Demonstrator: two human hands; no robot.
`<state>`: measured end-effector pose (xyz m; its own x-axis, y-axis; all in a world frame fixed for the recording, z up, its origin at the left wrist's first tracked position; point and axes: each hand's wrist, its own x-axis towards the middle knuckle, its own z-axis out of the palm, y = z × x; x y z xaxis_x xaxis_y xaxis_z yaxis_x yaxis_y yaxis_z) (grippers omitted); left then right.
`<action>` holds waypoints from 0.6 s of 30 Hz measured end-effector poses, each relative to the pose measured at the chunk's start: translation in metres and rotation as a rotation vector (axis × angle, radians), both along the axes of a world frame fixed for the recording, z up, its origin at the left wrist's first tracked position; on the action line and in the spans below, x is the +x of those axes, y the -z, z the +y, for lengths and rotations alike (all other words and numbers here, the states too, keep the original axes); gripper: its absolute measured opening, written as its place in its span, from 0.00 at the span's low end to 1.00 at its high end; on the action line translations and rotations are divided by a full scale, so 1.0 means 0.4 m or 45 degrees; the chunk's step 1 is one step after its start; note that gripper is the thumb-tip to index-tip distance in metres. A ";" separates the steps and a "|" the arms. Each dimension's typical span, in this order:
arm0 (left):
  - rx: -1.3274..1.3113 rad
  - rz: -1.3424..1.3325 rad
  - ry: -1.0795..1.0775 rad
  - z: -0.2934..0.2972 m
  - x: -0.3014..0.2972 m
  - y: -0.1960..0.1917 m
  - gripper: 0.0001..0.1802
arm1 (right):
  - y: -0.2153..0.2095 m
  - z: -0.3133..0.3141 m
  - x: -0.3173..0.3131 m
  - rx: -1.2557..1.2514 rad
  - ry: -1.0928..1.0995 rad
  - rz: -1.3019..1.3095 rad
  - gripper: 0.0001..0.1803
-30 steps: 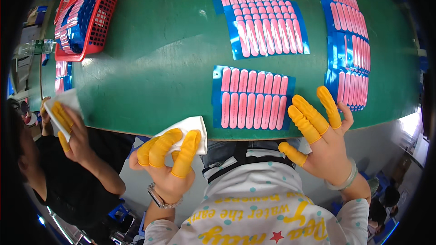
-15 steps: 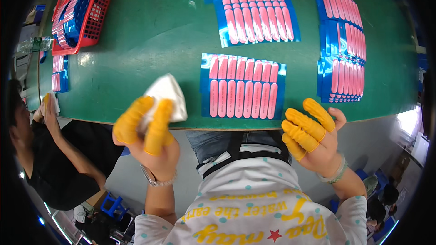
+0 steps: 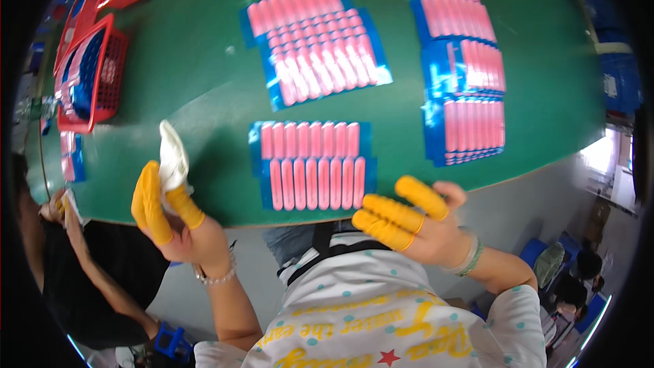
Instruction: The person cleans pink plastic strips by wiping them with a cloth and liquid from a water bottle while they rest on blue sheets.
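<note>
The left hand point(image 3: 170, 221) pinches a white cloth point(image 3: 172, 157) between yellow-capped fingers point(image 3: 151, 201), just left of the nearest pink tray point(image 3: 312, 163). The right hand's point(image 3: 415, 221) fingers rest together, empty. Best keep the cloth flat on the bench point(image 3: 204, 82).

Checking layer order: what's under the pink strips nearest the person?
The near pink strips lie in two rows on a blue sheet, whose edges show around them. That sheet rests on the green table. Whatever lies beneath the sheet is covered.
</note>
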<state>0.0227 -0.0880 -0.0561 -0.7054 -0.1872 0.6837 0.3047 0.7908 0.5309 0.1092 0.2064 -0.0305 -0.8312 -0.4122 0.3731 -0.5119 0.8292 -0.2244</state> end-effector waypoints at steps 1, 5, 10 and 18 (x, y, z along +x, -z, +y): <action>-0.059 0.006 0.015 -0.007 0.003 0.001 0.15 | 0.001 0.005 0.006 -0.020 -0.031 0.018 0.17; -0.062 0.005 0.000 -0.013 0.011 0.006 0.15 | 0.014 0.044 0.036 -0.056 -0.085 0.116 0.19; -0.052 -0.030 0.023 -0.013 0.017 0.002 0.16 | -0.049 0.110 0.020 -0.028 -0.039 0.170 0.18; -0.051 -0.036 0.033 -0.008 0.019 0.005 0.16 | -0.120 0.189 -0.117 0.046 -0.105 0.413 0.20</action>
